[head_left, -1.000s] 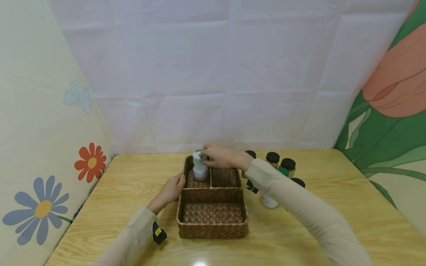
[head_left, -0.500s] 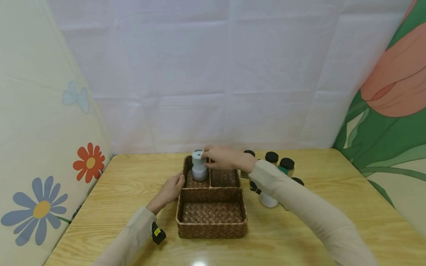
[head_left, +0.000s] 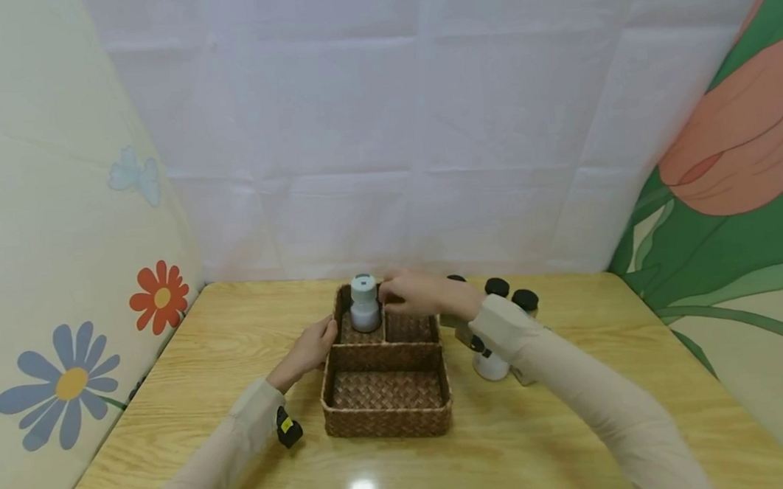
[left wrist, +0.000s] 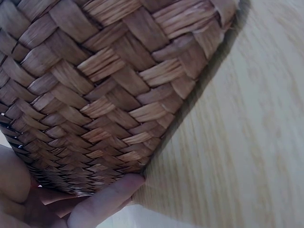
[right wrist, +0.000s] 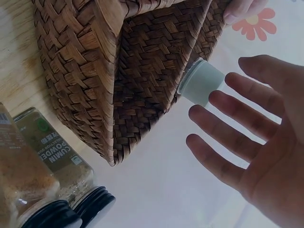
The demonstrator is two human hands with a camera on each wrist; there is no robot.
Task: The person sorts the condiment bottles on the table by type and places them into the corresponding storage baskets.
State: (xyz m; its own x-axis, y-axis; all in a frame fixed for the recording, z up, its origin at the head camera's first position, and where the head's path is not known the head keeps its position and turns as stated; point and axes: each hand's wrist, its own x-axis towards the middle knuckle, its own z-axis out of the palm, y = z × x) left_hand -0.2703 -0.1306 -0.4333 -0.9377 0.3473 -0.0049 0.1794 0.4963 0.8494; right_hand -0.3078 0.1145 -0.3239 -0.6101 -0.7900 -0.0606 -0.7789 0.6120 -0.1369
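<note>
A brown woven basket (head_left: 387, 422) with three compartments stands on the table. In its back left compartment a white bottle (head_left: 365, 316) with a pale green cap (right wrist: 202, 84) is upright. My left hand (head_left: 309, 348) grips the basket's left wall; in the left wrist view, fingers (left wrist: 102, 202) lie against the weave near its lower edge. Just right of the bottle, over the back right compartment, hovers my right hand (head_left: 423, 293). The right wrist view has its fingers spread and relaxed near the cap, holding nothing.
Right of the basket stand several seasoning jars with black lids (head_left: 496, 287), partly behind the right forearm. One is a cumin powder jar (right wrist: 52, 152). A white container (head_left: 491, 367) is among them. White cloth (head_left: 332, 129) hangs behind the wooden table (head_left: 236, 319).
My right hand has let go of the bottle's cap and drawn away to the right. The bottle stays in its compartment, and the left hand keeps its hold on the basket.
</note>
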